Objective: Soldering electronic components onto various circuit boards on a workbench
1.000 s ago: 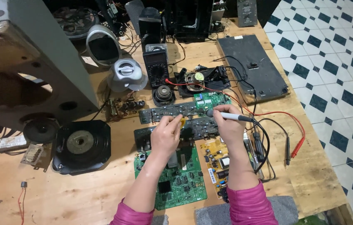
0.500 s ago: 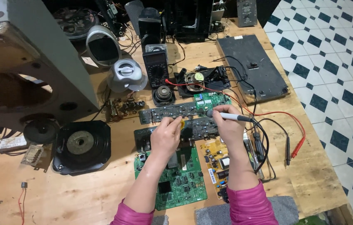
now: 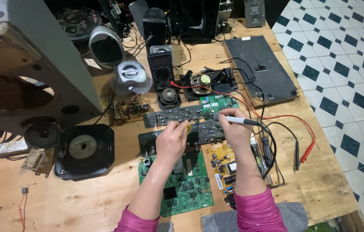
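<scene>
Nearest to me, both forearms in pink sleeves reach forward over the wooden worktop (image 3: 83, 206). Beneath them lie a green circuit board (image 3: 186, 189) and, just to its right, a smaller yellow circuit board (image 3: 225, 165). My left hand (image 3: 171, 141) has its grip pressed together, pinching a small yellow item (image 3: 187, 127) at the fingertips; I cannot tell what the item is. My right hand (image 3: 233, 131) has its grip closed around a soldering iron (image 3: 235, 120), held nearly level with its tip pointing left. The tip meets the gap between two long dark circuit strips: the near strip (image 3: 203, 132) under both hands and the far strip (image 3: 173, 116) just beyond it. A small green board (image 3: 218, 103) touches the far strip's right end. To the right, red and black probe leads (image 3: 302, 146) lie loose near the worktop edge. To the left sits a black square-framed speaker driver (image 3: 83, 150). Farther out stand a black multimeter (image 3: 160, 71), a small round speaker cone (image 3: 168, 98), a grey dome-shaped speaker (image 3: 129, 76) and a flat black panel (image 3: 261, 68). A large grey speaker cabinet (image 3: 27, 64) fills the far left.
</scene>
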